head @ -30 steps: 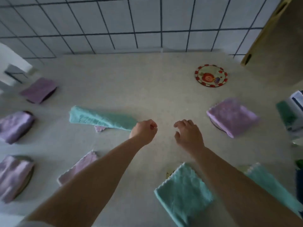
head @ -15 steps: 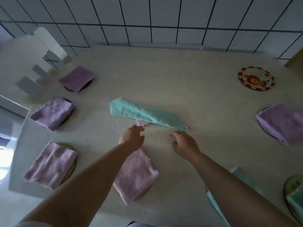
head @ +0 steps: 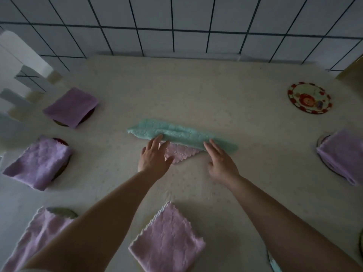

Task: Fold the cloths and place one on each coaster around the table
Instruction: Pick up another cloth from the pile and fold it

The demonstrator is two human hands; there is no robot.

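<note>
I see a pale, speckled table (head: 196, 91) filling most of the view, backed by a wall of white tiles (head: 188, 14) with dark grout. A white chair (head: 21, 61) stands at the table's far left corner.

Around the table lie folded cloths. On the left, a purple cloth (head: 71, 107) covers a dark coaster at the far side, a lilac cloth (head: 38, 162) sits on another coaster nearer, and a pink cloth (head: 42, 230) lies at the near left, partly behind my left forearm. A folded pink cloth (head: 167, 238) sits just below centre between my arms. At the right edge, a purple cloth (head: 342, 156) rests on a coaster whose rim just shows. Far right, one round coaster (head: 309, 98) with a red patterned border and a cartoon lion picture lies bare; I can read no writing on it.

In the middle, a long teal cloth (head: 182, 133) lies loosely bunched, overlapping an unfolded pink cloth (head: 179, 153) beneath it.

My left hand (head: 154, 157) has its fingers straight, tips touching the teal cloth's near edge, thumb over the pink one. My right hand (head: 220, 160) is likewise flat, fingers extended onto the teal cloth's right part. Neither grasps anything.
</note>
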